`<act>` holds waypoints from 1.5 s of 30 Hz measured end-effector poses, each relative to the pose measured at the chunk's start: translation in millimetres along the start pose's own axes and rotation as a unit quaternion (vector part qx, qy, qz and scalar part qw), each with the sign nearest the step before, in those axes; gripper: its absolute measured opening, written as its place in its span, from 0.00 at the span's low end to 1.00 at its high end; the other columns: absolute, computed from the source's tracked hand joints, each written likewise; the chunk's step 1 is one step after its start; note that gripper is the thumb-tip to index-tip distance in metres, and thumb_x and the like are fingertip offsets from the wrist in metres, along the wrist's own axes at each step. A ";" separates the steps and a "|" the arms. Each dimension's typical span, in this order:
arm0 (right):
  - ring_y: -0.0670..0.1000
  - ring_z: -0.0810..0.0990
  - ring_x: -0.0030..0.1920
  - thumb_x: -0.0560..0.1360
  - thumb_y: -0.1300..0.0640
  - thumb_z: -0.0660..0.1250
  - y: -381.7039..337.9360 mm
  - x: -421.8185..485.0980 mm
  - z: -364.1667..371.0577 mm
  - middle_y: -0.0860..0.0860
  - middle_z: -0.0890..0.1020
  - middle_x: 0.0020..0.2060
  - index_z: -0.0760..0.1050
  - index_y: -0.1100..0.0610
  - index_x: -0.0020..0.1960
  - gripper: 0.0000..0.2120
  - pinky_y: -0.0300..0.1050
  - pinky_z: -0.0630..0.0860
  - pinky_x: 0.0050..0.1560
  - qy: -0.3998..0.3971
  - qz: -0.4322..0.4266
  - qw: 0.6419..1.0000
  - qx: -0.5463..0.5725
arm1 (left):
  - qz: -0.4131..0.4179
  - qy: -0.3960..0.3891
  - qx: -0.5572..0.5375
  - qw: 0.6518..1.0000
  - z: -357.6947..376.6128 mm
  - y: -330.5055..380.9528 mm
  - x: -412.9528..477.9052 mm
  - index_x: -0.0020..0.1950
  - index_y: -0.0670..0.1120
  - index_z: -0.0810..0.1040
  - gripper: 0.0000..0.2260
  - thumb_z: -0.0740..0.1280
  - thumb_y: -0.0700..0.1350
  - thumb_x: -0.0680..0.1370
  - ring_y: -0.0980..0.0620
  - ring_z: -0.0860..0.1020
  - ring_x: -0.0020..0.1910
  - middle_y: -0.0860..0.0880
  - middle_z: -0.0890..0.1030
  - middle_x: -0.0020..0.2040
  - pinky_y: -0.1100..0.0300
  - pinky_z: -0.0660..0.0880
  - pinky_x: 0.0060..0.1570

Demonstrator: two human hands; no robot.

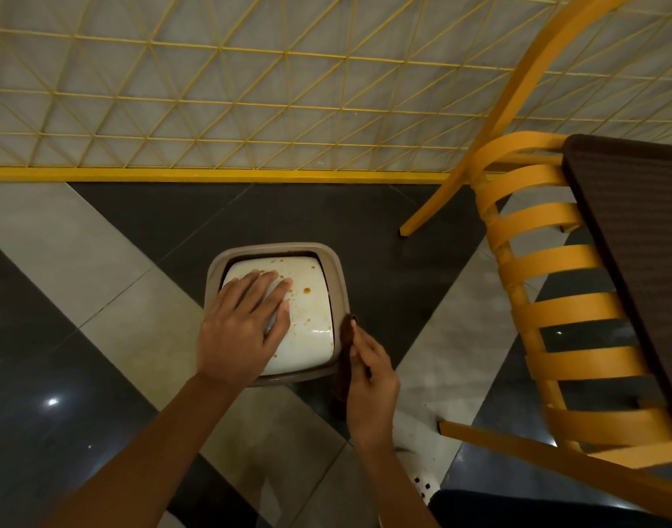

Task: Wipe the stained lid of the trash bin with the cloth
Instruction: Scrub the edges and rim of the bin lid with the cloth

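Left hand [238, 329] covers the lid's [311, 318] near-left half; its stained right side lies open. Yellow chair [548, 299] crowds the right.

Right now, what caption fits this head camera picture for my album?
Left hand flat on the stained bin lid, right hand holding a dark cloth beside it, yellow chair nearby.

Dim, warm indoor light falls from overhead, leaving the dark floor tiles [98, 394] murky but for a small bright glint of reflected lamp. A soft sheen marks the white lid [315, 325]. Wide-angle distortion bows the yellow lattice [212, 89] and chair [548, 299] at the edges; detail is soft and slightly smeared.
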State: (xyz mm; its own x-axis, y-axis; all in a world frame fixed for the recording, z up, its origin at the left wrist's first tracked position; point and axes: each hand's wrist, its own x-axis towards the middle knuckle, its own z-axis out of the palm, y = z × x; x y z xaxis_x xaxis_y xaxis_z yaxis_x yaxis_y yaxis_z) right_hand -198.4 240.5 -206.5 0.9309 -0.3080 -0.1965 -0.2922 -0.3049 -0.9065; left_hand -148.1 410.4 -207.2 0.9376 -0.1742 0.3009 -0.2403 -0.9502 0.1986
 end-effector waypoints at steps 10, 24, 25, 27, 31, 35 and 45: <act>0.48 0.76 0.53 0.77 0.67 0.57 -19.6 91.4 9.4 0.55 0.79 0.56 0.76 0.59 0.59 0.15 0.39 0.71 0.57 -0.104 0.044 0.992 -0.063 | -0.001 -0.008 -0.006 1.000 -1.5 1.1 1.8 0.63 0.44 0.76 0.20 0.54 0.52 0.79 0.44 0.76 0.60 0.44 0.79 0.60 0.49 0.72 0.60; 0.48 0.75 0.51 0.77 0.68 0.56 -13.7 83.7 7.0 0.56 0.78 0.54 0.75 0.59 0.60 0.16 0.35 0.69 0.53 -0.106 -0.002 0.987 -0.121 | -0.006 -0.011 -0.008 1.000 -1.4 0.9 1.6 0.63 0.45 0.75 0.20 0.53 0.53 0.79 0.44 0.76 0.60 0.44 0.79 0.60 0.48 0.73 0.60; 0.50 0.75 0.52 0.77 0.68 0.56 -16.1 91.3 10.2 0.56 0.78 0.54 0.75 0.59 0.61 0.16 0.36 0.69 0.53 -0.111 -0.002 0.986 -0.121 | -0.006 -0.015 -0.008 1.000 -1.3 0.4 2.0 0.64 0.45 0.75 0.20 0.53 0.53 0.80 0.44 0.75 0.61 0.44 0.79 0.60 0.48 0.73 0.60; 0.53 0.76 0.54 0.77 0.68 0.55 -17.4 96.1 14.9 0.56 0.77 0.54 0.75 0.58 0.60 0.17 0.41 0.71 0.57 -0.103 0.000 0.989 -0.107 | -0.003 -0.014 -0.006 1.000 -0.6 -0.3 1.7 0.64 0.45 0.75 0.20 0.53 0.53 0.80 0.44 0.75 0.61 0.44 0.78 0.61 0.48 0.72 0.60; 0.50 0.75 0.55 0.77 0.66 0.57 -4.4 60.3 5.4 0.52 0.77 0.53 0.75 0.56 0.60 0.15 0.44 0.73 0.59 -0.068 -0.001 0.996 -0.054 | 0.004 0.001 0.001 1.000 0.3 0.1 0.0 0.63 0.45 0.76 0.20 0.54 0.53 0.79 0.44 0.75 0.60 0.44 0.79 0.60 0.49 0.72 0.60; 0.42 0.74 0.55 0.77 0.64 0.59 11.5 0.2 -4.6 0.47 0.76 0.53 0.75 0.53 0.60 0.15 0.39 0.73 0.59 -0.015 -0.002 1.000 -0.004 | 0.011 0.010 0.008 1.000 1.2 -0.5 -0.1 0.63 0.45 0.76 0.19 0.55 0.52 0.79 0.44 0.76 0.60 0.44 0.79 0.60 0.49 0.73 0.59; 0.33 0.69 0.55 0.76 0.66 0.58 -27.7 30.1 7.9 0.41 0.71 0.54 0.73 0.51 0.61 0.17 0.21 0.64 0.58 -0.009 -0.043 0.998 -0.033 | 0.012 0.020 0.008 1.000 1.9 0.3 1.5 0.63 0.45 0.76 0.19 0.54 0.52 0.80 0.44 0.76 0.59 0.44 0.79 0.60 0.50 0.72 0.60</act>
State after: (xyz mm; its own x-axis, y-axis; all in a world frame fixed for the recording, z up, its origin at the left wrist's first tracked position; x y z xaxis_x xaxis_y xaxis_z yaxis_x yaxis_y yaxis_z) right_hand -160.6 246.8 -190.2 0.9567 -0.2627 -0.1254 -0.2239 -0.3888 -0.8937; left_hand -146.3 409.4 -208.5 0.9212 -0.1862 0.3416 -0.2571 -0.9503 0.1756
